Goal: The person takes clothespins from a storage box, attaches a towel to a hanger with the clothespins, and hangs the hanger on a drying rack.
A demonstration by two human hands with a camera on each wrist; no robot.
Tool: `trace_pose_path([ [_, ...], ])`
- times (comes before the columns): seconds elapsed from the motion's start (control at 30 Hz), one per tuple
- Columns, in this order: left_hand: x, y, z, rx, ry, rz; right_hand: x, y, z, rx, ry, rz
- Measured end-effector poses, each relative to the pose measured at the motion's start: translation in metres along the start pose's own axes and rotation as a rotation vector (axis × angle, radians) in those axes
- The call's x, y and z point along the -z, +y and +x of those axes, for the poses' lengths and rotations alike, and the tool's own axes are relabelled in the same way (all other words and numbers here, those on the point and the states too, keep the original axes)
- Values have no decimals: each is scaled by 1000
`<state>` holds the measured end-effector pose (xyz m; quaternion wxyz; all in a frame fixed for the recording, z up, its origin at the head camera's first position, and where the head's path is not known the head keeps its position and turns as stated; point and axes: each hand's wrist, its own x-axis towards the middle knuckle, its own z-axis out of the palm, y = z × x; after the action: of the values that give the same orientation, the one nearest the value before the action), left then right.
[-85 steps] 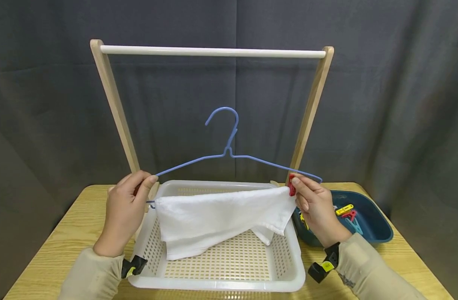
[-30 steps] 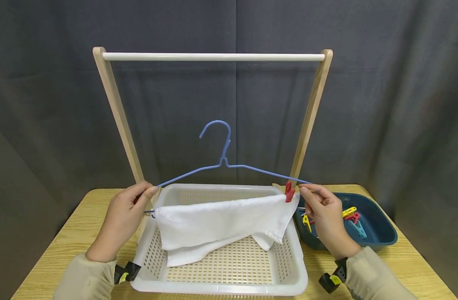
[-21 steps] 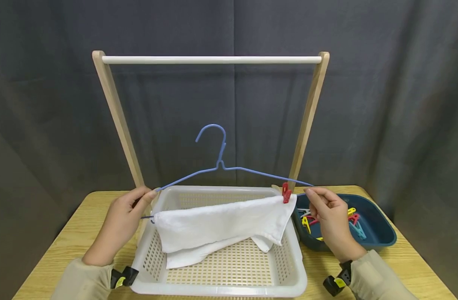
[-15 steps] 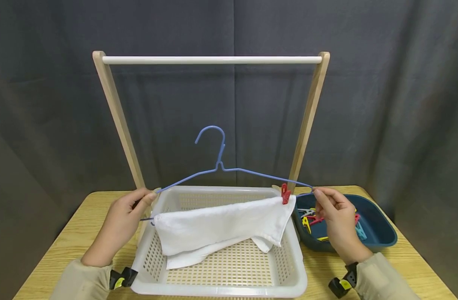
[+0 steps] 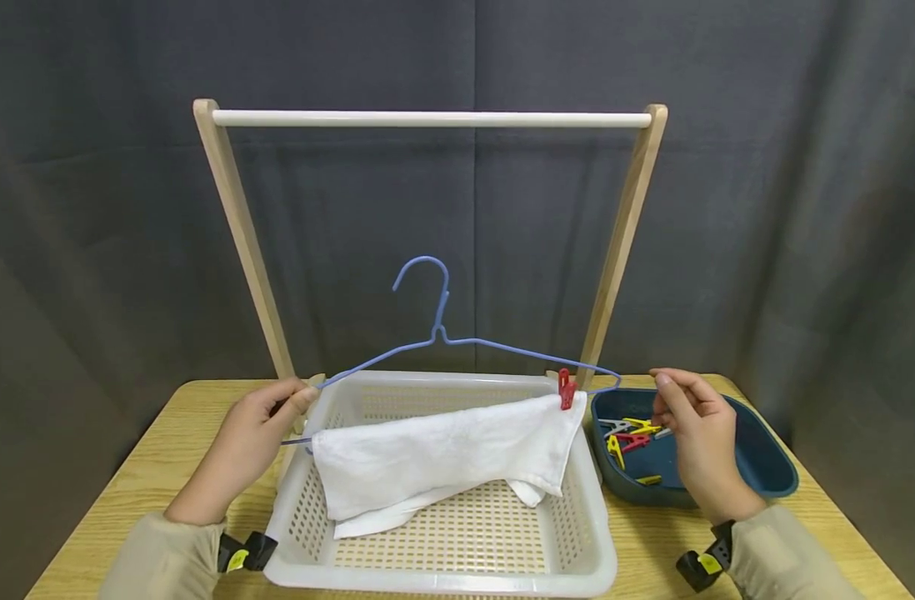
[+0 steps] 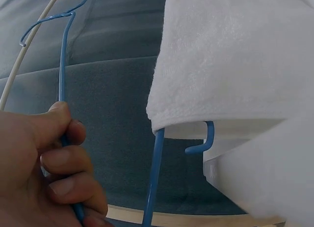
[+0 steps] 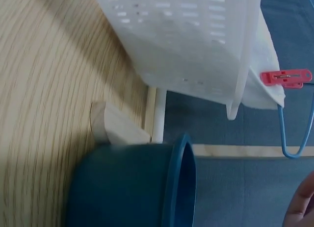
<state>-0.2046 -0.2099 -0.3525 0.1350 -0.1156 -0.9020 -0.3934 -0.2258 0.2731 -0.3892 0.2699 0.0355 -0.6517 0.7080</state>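
My left hand (image 5: pixel 266 421) grips the left end of a blue wire hanger (image 5: pixel 375 360), its fingers curled round the wire in the left wrist view. A white towel (image 5: pixel 442 454) hangs folded over the hanger's lower bar, above the basket. Near the right end a red clothespin (image 5: pixel 566 390) clamps the towel to that bar; the right wrist view shows this clothespin (image 7: pixel 287 78) side-on. My right hand (image 5: pixel 701 429) is apart from the hanger's right end, over the dark blue bin, fingers loosely bent with nothing visible in them.
A white perforated basket (image 5: pixel 438 579) stands on the wooden table (image 5: pixel 157 450). To its right, a dark blue bin (image 5: pixel 776 475) contains several clothespins (image 5: pixel 633 440) in yellow, red and grey. Behind rises a wooden rack with a white rod (image 5: pixel 435 119), before a dark curtain.
My right hand has let go of the red clothespin, slid out along the hanger's right end and come off it to the right. The hanger and towel have sunk a little.
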Motion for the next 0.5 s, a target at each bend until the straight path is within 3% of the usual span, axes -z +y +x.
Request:
trace_pose_path([
  [0.33, 0, -6, 4, 22, -63, -39, 13, 4, 8, 26, -32, -220],
  [0.5, -1, -9, 7, 26, -82, -43, 21, 7, 11, 9, -36, -278],
])
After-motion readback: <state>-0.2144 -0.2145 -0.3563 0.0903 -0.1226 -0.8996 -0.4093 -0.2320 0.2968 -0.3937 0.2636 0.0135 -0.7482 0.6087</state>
